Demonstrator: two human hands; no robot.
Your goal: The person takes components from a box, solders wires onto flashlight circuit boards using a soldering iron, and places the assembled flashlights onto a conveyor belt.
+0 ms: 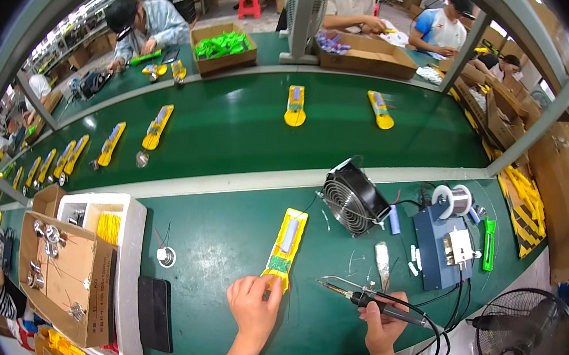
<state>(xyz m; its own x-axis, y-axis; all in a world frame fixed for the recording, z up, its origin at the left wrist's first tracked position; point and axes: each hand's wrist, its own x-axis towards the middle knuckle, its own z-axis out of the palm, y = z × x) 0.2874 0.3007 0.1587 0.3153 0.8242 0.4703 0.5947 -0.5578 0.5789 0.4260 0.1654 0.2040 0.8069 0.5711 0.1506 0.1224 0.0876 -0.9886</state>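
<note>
On the green surface (236, 242), the left hand (255, 304) pins the near end of the yellow plastic housing (285, 250), seemingly light and rigid with delicate wiring, best held by its edges, while just right of it the right hand (380, 323) grips a soldering iron (372, 301).

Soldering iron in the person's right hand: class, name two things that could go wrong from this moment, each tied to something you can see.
1. The soldering iron tip points toward the left hand, which presses the yellow assembly; a slip could burn the fingers.
2. The iron's black cable loops beside the right hand near the table edge; a snag might tug the tip off target or onto loose wires.
</note>
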